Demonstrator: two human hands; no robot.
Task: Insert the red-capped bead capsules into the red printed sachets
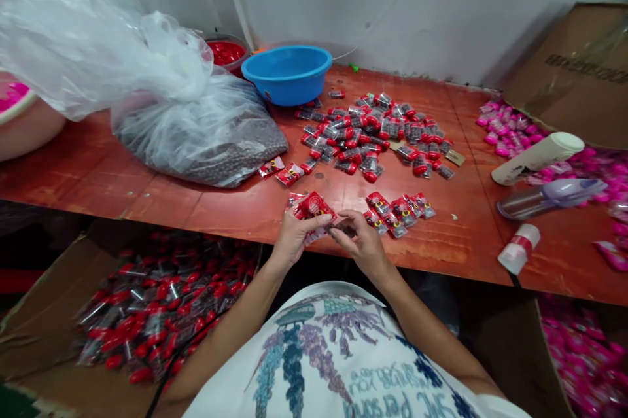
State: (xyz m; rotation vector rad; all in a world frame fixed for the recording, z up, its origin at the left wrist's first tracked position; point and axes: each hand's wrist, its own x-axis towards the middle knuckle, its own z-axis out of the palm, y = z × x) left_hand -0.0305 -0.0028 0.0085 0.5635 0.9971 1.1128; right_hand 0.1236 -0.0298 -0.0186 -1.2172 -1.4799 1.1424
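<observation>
My left hand (290, 239) is closed on a red printed packet (313, 206), with its thumb lying across the front, over the table's front edge. Another packet seems to lie behind it. Close by on the right, my right hand (362, 243) has its fingers curled together at the packet's lower edge; what they pinch, if anything, is hidden. Several red packets with small dark contents (396, 212) lie just right of my hands. Beyond my left hand are two more red packets (290, 174). Farther back spreads a pile of small clear bottles with red caps (363, 130).
A blue basin (287, 74) stands at the back beside a clear bag of dark beads (206, 137). Cartons below hold red-capped bottles (161, 307) and pink items (583, 352). On the right are a white tumbler (534, 157), a purple-lidded bottle (549, 197) and a small white container (519, 248).
</observation>
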